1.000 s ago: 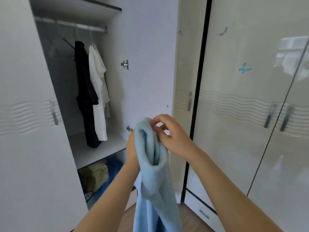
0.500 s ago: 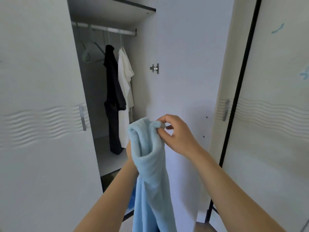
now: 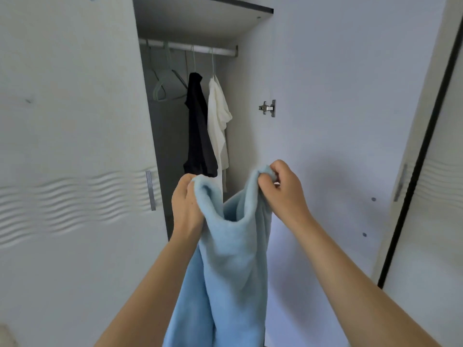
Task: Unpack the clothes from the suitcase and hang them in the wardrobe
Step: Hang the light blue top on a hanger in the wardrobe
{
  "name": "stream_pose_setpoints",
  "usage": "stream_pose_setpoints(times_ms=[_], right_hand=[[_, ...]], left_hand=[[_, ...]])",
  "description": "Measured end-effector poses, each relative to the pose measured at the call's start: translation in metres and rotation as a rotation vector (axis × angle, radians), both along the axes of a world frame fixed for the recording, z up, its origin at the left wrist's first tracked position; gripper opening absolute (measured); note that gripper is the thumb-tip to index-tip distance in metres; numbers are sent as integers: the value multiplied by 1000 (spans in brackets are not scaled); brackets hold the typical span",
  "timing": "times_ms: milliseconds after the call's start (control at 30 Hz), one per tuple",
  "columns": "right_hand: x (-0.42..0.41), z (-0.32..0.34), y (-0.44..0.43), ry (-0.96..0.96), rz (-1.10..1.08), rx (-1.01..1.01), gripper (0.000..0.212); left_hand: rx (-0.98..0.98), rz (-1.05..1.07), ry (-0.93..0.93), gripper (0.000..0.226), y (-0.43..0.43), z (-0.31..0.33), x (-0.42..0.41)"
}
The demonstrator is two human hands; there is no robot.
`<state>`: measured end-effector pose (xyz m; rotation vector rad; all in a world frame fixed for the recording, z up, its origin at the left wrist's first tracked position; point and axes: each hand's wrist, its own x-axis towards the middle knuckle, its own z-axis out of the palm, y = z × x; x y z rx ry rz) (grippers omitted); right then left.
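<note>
Both hands, left hand (image 3: 186, 209) and right hand (image 3: 284, 190), pinch the blue garment (image 3: 233, 259) hanging lengthwise downward; the empty hanger (image 3: 164, 87) waits at eleven o'clock, nearer the left.

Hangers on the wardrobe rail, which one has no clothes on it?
The pale green hanger at the left end of the rail hangs bare. The two to its right carry a black garment and a white garment.
</note>
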<state>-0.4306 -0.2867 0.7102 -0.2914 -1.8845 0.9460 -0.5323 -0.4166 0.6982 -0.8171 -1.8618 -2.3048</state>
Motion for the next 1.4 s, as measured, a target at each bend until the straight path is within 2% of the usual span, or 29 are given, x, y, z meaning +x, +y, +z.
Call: stream_pose_setpoints(times_ms=[133, 267, 367, 433, 500, 600, 700, 767, 833, 900, 967, 1100, 1167, 1233, 1333, 1400], right_hand=[[-33, 7, 22, 7, 2, 19, 27], [-68, 10, 51, 16, 11, 6, 20], [-93, 18, 68, 15, 69, 8, 22], [-108, 22, 73, -9, 123, 30, 16], [-123, 26, 79, -30, 176, 34, 5], [-141, 31, 85, -62, 299, 73, 3], [-147, 35, 87, -96, 459, 135, 18], [-150, 37, 93, -105, 441, 180, 25], [-152, 38, 97, -104, 396, 167, 20], [-150, 36, 97, -110, 309, 135, 10], [-143, 31, 91, -129, 187, 137, 15], [-134, 15, 78, -422, 244, 150, 26], [-139, 11, 78, -531, 307, 63, 31], [-147, 13, 80, -521, 422, -164, 33], [-160, 16, 85, -378, 433, -384, 36], [-168, 13, 91, -261, 398, -476, 37]], left_hand=[[-191, 22, -6, 26, -6, 1, -33], [-322, 230, 127, 17, -8, 9, -72], [-342, 378, 151, 15, -1, 19, -88], [-295, 329, 128, 10, 8, 24, -94], [-257, 248, 127, 14, 22, 29, -96], [-306, 75, 151, 22, 44, 35, -96], [-453, -122, 154, 52, 64, 39, -97], [-525, -131, 163, 43, 76, 42, -100], [-580, -48, 191, 20, 86, 38, -105], [-563, 88, 184, 22, 97, 29, -112], [-509, 231, 135, 22, 107, 22, -118], [-375, 372, 27, 18, 119, 20, -128], [-292, 369, -13, 16, 125, 21, -128], [-230, 328, -57, 15, 131, 23, -124], [-201, 224, -91, 15, 135, 27, -124], [-216, 210, -29, 19, 133, 29, -125]])
